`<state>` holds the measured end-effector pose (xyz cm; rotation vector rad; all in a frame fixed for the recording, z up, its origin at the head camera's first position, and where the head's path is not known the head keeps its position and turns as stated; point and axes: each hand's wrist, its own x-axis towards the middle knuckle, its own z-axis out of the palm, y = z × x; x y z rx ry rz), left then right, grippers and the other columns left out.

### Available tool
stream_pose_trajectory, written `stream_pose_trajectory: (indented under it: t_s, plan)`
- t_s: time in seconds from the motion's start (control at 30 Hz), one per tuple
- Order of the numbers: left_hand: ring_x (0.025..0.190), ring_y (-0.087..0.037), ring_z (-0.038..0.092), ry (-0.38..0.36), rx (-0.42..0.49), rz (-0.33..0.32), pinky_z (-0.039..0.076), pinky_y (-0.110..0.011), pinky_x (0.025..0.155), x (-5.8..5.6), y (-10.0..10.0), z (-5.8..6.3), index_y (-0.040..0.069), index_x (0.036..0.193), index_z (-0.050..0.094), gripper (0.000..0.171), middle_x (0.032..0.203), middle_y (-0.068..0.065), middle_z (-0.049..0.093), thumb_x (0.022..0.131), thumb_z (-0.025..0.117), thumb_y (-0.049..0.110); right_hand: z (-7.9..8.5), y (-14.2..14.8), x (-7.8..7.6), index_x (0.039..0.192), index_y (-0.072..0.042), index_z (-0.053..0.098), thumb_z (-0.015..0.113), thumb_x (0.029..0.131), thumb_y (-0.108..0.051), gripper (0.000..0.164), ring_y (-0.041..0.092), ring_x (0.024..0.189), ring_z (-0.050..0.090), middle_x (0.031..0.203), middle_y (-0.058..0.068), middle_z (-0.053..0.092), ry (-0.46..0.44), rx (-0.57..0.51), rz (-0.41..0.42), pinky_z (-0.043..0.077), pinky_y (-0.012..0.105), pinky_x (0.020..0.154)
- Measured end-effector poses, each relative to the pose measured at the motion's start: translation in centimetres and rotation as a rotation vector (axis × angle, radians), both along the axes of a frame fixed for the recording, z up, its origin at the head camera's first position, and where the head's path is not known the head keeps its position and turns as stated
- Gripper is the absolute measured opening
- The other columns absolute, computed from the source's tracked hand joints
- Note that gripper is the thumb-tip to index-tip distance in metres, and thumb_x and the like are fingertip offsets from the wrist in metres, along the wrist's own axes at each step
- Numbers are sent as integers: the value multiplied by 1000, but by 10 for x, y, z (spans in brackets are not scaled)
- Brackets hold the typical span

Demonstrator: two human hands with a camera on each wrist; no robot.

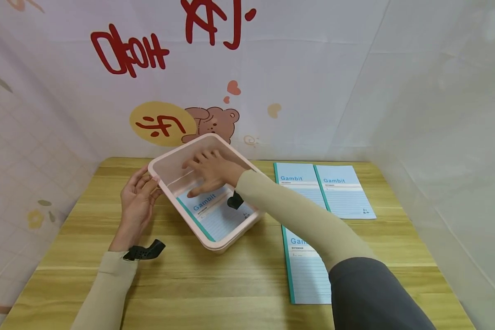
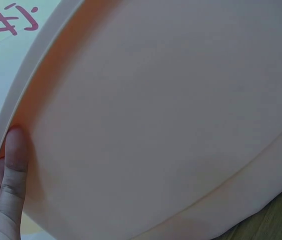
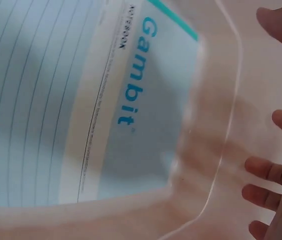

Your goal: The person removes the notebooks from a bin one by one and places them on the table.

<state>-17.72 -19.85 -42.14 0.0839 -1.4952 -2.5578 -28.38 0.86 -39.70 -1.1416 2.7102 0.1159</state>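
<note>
A pale pink plastic bin [image 1: 181,147] sits turned at an angle on the table, left of centre. Inside it lies a "Gambit" notebook [image 1: 222,224] with a light blue ruled cover and green spine. My left hand [image 1: 138,197] grips the bin's rim at its left corner; the left wrist view shows a digit [image 2: 16,165] against the outer wall [image 2: 155,125] under the rim. Over the bin's inside, my right hand [image 1: 210,172] has its fingers spread and holds nothing. From the right wrist, its fingertips [image 3: 260,197] appear apart from the notebook cover [image 3: 126,165].
To the right, two matching notebooks lie side by side at the back, one left [image 1: 293,172] and one right [image 1: 342,192]. Nearer lies another notebook [image 1: 309,284], partly hidden under my right arm. A white printed curtain [image 1: 313,82] hangs behind the wooden table [image 1: 214,293].
</note>
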Motion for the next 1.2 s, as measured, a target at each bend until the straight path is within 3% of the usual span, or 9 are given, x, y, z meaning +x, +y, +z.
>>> stream_pose_trajectory:
  t_s: [0.37,0.57,0.73,0.9,1.2]
  plan:
    - [87,-12,67,-21,12,-4,62,-19,69,2,-3,1,2,143,48,52,104,-4,62,95,68,-3,-19,-18,5,156,-35,28,47,81,-90,95,22,145,30,156,1,33,3,139,71,33,45,119]
    - [86,-11,68,-22,-4,-7,62,-19,70,2,-3,2,3,141,49,50,104,-3,62,96,68,-3,-22,-22,11,156,-32,28,51,84,-86,93,24,150,29,161,5,30,-84,171,71,30,45,126]
    - [87,-12,68,-27,-8,-8,62,-19,70,1,-2,2,3,142,49,50,105,-5,61,95,68,-2,-29,-20,11,151,-33,34,51,84,-85,86,20,148,30,161,0,29,-118,215,95,37,40,119]
    - [86,-12,68,-28,-1,3,63,-20,69,1,-1,2,3,141,50,49,103,-5,62,95,68,-3,-34,-21,10,142,-32,40,54,84,-83,78,17,139,32,153,-3,32,-135,197,84,41,36,112]
    - [85,-11,67,-45,-6,10,62,-20,70,2,1,3,3,140,50,48,101,-2,62,96,67,-3,-40,-23,6,142,-24,35,54,80,-88,91,18,140,37,152,-1,40,-84,172,86,43,39,113]
